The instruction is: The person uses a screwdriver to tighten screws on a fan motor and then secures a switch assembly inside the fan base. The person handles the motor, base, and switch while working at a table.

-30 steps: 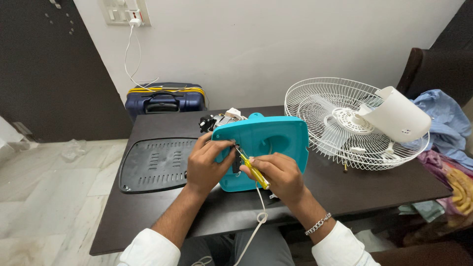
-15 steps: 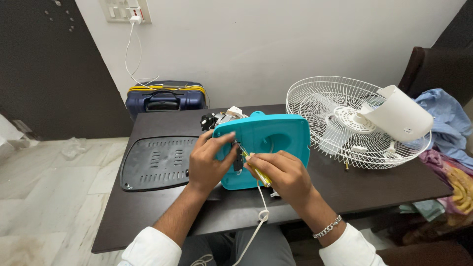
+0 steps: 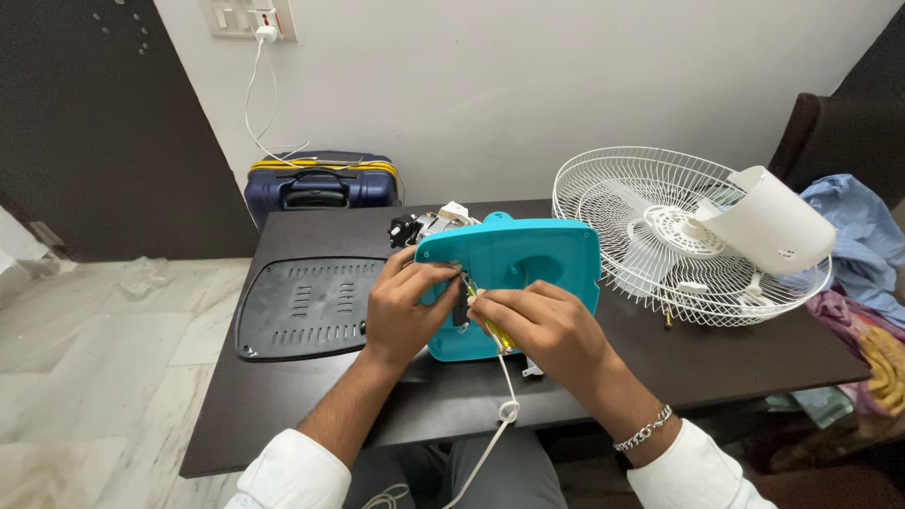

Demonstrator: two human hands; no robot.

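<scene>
A turquoise plastic fan base (image 3: 528, 264) lies on a dark table (image 3: 311, 396) in front of me. My left hand (image 3: 405, 302) grips the base's left edge, fingers curled over it. My right hand (image 3: 542, 325) is closed around a yellow-handled screwdriver (image 3: 490, 325), its tip pointing into the base near my left fingers. A white cord (image 3: 500, 415) runs from the base down over the table's near edge. A black and white motor part (image 3: 424, 224) sticks out behind the base.
A black vented cover plate (image 3: 302, 306) lies left of the base. A white wire fan guard (image 3: 650, 226) with a white housing (image 3: 768, 221) on it sits to the right. A blue suitcase (image 3: 320, 184) stands behind the table. Clothes (image 3: 863, 245) lie at far right.
Both hands stayed on the turquoise base. The right hand shifted the screwdriver slightly, bringing its tip closer to the left fingers. The view has drifted a little.
</scene>
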